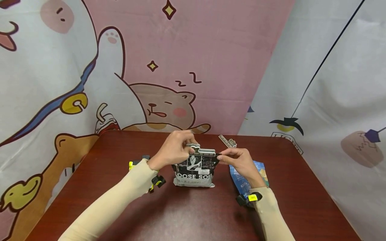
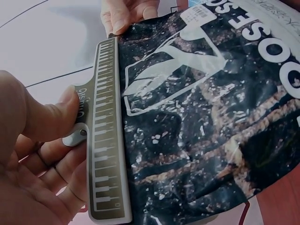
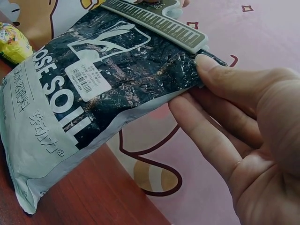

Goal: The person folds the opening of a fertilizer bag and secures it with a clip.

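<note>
A soil bag (image 1: 194, 180), black above and white below and printed "LOOSE SOIL", stands upright on the table. Along its top edge sits a bag clip (image 2: 107, 140) with a piano-key pattern. My left hand (image 1: 173, 150) pinches the clip's handle between thumb and fingers, as the left wrist view shows up close. At the other end of that edge, my right hand (image 1: 242, 164) pinches the bag's top corner, which sticks out past the clip (image 3: 159, 23). The clip's back side is hidden in the head view.
A second piano-key clip (image 1: 227, 142) lies farther back on the brown table (image 1: 181, 217). Partly under my right forearm is a blue bag (image 1: 239, 177). A yellow package (image 3: 14, 43) is behind my left wrist. Printed cloth (image 1: 211, 67) hangs behind the table.
</note>
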